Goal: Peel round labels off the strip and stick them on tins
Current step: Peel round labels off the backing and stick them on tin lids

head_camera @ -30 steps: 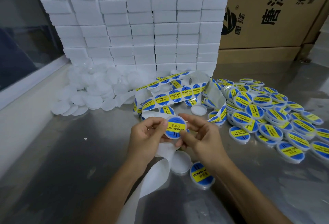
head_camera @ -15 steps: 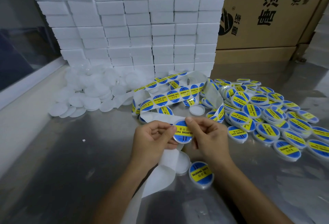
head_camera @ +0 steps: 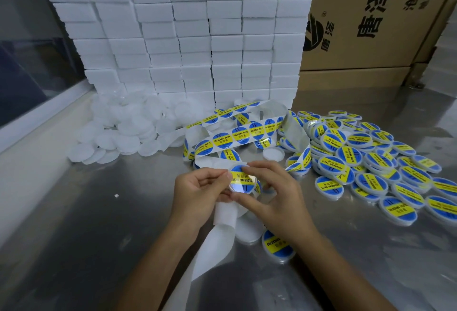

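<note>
While a blue-yellow round label (head_camera: 241,179) sits at frame centre, left hand (head_camera: 197,192) and right hand (head_camera: 274,197) both pinch it with curled fingers over the white backing strip (head_camera: 223,214); labelled tins (head_camera: 371,162) pile at right, blank tins (head_camera: 118,132) at left, on a steel table (head_camera: 74,236)

Even, cool overhead light fills the scene, fairly bright in the middle and dimmer toward the left edge. The grey brushed-metal table (head_camera: 81,224) shows soft, smeared reflections, strongest toward its right edge. A small white glare patch sits on the glossy blue-and-yellow round label (head_camera: 243,181) held at centre. Shadows are faint and diffuse. Wide-angle distortion bends the stacked white foam blocks (head_camera: 188,39) and brown cardboard carton (head_camera: 371,14); corners look soft.
</note>
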